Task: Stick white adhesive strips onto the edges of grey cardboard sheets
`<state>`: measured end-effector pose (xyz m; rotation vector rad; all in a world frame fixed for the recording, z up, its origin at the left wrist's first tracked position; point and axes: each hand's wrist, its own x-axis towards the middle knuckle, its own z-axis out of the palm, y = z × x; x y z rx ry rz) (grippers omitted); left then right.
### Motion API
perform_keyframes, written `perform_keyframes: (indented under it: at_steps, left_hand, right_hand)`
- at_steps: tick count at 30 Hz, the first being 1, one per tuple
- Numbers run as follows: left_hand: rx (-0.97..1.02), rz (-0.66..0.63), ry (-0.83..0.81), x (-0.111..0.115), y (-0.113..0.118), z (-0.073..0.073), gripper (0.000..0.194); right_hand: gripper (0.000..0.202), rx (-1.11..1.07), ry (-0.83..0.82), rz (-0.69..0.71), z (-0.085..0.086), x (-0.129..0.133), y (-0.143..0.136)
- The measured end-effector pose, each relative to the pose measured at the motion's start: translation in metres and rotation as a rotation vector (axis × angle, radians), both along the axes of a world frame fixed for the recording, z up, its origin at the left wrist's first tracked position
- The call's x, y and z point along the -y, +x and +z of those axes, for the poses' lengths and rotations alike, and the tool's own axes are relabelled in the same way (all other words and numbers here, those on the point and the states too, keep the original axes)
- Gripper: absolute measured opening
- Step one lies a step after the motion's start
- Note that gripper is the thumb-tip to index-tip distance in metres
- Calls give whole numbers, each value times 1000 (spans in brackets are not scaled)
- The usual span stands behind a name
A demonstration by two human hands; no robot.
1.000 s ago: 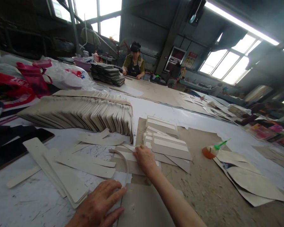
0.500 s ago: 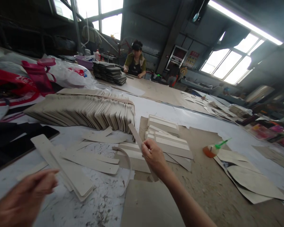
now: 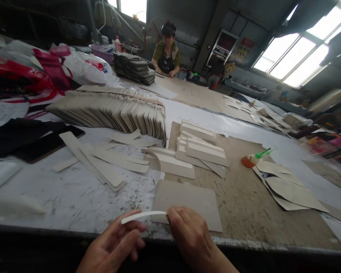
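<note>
Both my hands hold one narrow white cardboard strip (image 3: 143,215) edge-on over the table's near edge. My left hand (image 3: 113,244) pinches its left end and my right hand (image 3: 191,237) grips its right end. Just beyond lies a flat grey card sheet (image 3: 187,199). Further back sit stacks of short white-faced strips (image 3: 200,151) and loose long strips (image 3: 102,167).
A long fanned row of grey card pieces (image 3: 110,110) lies at the left. An orange glue bottle with a green tip (image 3: 252,159) lies at the right beside cut paper shapes (image 3: 290,189). Red and white bags (image 3: 45,64) sit far left. A person (image 3: 166,57) works at the table's far end.
My right hand lifted a strip from the stacks and drew it back to the near edge. My left hand swung away left, then came in to take the strip's other end. The view tilted down.
</note>
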<state>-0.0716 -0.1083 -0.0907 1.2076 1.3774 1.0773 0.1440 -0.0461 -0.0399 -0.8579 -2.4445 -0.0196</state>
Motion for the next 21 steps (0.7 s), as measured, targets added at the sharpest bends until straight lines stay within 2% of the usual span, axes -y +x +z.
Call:
perform_keyframes:
  at_steps: [2, 4, 7, 12, 14, 17, 21]
  left_hand:
    - [366, 71, -251, 1, 14, 11, 51]
    - [570, 102, -347, -5, 26, 17, 55]
    - [658, 75, -379, -11, 34, 20, 54]
    - [714, 60, -415, -6, 33, 17, 50]
    - [705, 37, -421, -5, 32, 14, 45]
    - [737, 1, -443, -9, 32, 10, 40]
    - [659, -56, -438, -19, 34, 12, 42]
  right_hand:
    - [24, -15, 86, 56, -4, 10, 3]
    - [26, -31, 130, 77, -7, 17, 5]
    - [26, -37, 137, 60, -15, 26, 6]
    - [16, -61, 127, -22, -27, 40, 0]
    - [17, -109, 31, -44, -33, 45, -1]
    - [23, -232, -235, -43, -43, 52, -1]
    - [22, -376, -641, -186, -48, 57, -4]
